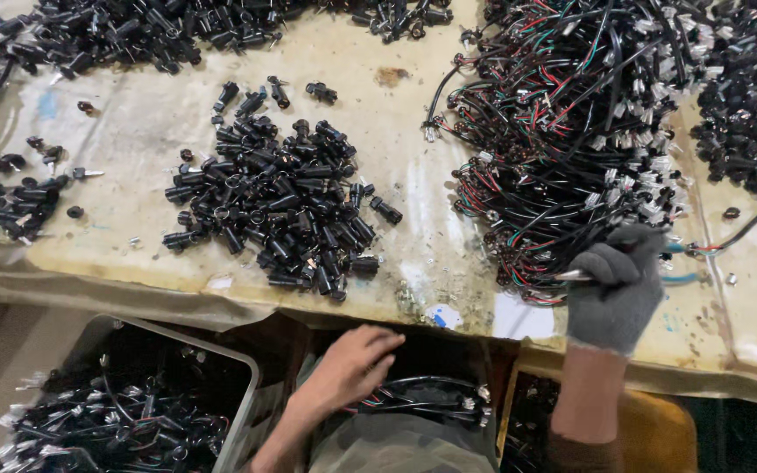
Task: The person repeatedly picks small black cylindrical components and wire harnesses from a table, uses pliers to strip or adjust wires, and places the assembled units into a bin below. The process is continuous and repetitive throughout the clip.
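My left hand is bare and hangs below the table's front edge, fingers curled loosely over a bundle of black wired parts in my lap; I cannot tell whether it grips any. My right hand wears a grey knit glove and reaches onto the table, closed on strands at the near edge of a big tangled heap of black, red and green wire harnesses. A pile of small black cylindrical plastic parts lies on the table between the hands.
The worn beige table holds more black parts along the far edge, at the left and far right. A grey bin of finished wired pieces stands below left. A loose wire lies right.
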